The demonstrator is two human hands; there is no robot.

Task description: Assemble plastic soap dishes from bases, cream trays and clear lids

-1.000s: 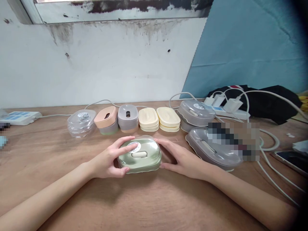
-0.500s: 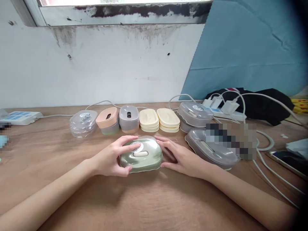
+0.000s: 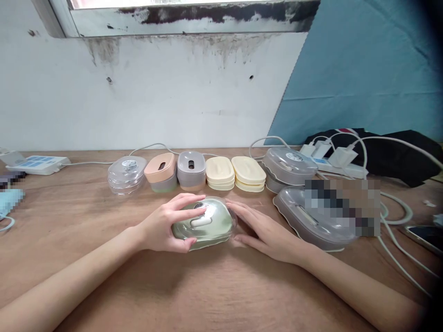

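One box (image 3: 221,221) is pale green, the tabletop (image 3: 214,290) brown.

We can read no words, numbers or brands, since the round stickers (image 3: 129,163) on the green box (image 3: 221,219), the clear stack (image 3: 126,181) and the upper grey box (image 3: 283,171) are too small and blurred.

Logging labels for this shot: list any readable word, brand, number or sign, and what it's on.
No text is legible.
Green box: round sticker blurred, partly under left hand.
Clear stack: upper sticker too small.
Rear grey box: pale sticker too small.
Black cloth: red-and-white mark too small.
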